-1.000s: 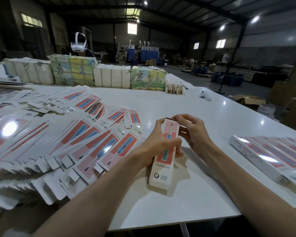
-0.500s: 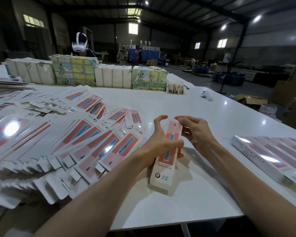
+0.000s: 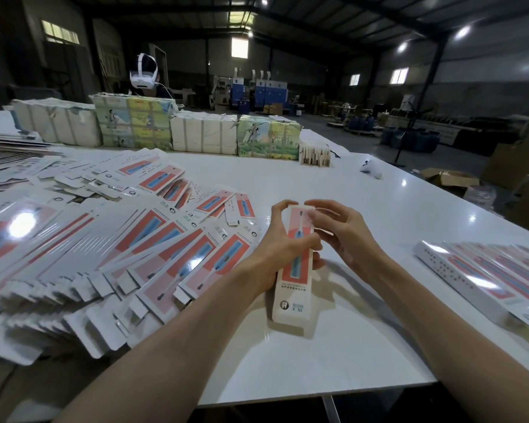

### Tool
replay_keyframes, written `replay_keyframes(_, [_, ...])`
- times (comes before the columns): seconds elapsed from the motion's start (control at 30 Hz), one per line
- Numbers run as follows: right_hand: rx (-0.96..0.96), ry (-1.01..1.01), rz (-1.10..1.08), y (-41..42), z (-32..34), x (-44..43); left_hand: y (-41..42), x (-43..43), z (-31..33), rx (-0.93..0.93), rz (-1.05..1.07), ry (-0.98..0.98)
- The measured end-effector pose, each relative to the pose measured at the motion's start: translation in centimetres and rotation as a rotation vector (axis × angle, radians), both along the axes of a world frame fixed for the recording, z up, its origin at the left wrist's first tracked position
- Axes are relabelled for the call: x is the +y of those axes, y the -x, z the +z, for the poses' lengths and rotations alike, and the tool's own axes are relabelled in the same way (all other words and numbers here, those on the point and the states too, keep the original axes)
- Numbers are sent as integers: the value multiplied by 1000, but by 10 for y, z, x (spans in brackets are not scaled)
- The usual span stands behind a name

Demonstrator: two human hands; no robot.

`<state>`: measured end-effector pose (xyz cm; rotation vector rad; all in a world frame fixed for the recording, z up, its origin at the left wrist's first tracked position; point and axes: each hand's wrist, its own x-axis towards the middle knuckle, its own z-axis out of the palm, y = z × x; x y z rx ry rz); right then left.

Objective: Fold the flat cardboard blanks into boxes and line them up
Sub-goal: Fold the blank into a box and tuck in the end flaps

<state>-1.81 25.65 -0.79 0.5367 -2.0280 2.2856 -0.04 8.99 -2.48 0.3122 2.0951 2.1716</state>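
Grip check: left hand (image 3: 283, 250) wraps the long white-and-red cardboard box (image 3: 291, 296), right hand (image 3: 344, 236) pinches its top end (above the white surface (image 3: 388, 209)).

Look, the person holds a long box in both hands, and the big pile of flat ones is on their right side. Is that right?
Not quite. In the head view the pile of flat blanks lies on the person's left; the folded boxes lie on the right. The left hand and right hand do hold the long box.

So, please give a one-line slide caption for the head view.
Left hand holds a long white-and-red cardboard box while right hand pinches its far end.
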Motion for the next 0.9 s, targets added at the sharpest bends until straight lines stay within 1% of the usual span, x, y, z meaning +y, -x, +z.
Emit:
replay_keyframes(0.23, [48,-37,-44,0,-2,2,-1,1,-4,-36,-7,-56])
replay_keyframes(0.37, [45,-30,-55,0,-4,2,-1,3,-5,-107,-11,-30])
replay_keyframes(0.43, [60,-48,-75,1,-6,2,-1,3,-2,-160,-34,-81])
replay_keyframes(0.5, [116,-159,-146,1,-8,2,-2,4,1,-206,-53,-192])
replay_keyframes(0.6, [275,-410,-274,1,-9,0,-1,8,4,-245,-6,-366])
replay_keyframes(0.7, [367,-550,-340,-2,-10,-8,-1,10,5,-269,32,-521])
replay_keyframes(0.77, [359,-621,-310,-6,-8,-13,-4,10,8,-291,-10,-623])
replay_keyframes(0.8, [349,-682,-277,-9,-6,-15,-5,10,9,-297,-24,-644])
replay_keyframes(0.9, [358,-897,-188,-17,4,-19,-6,8,10,-289,-25,-619])
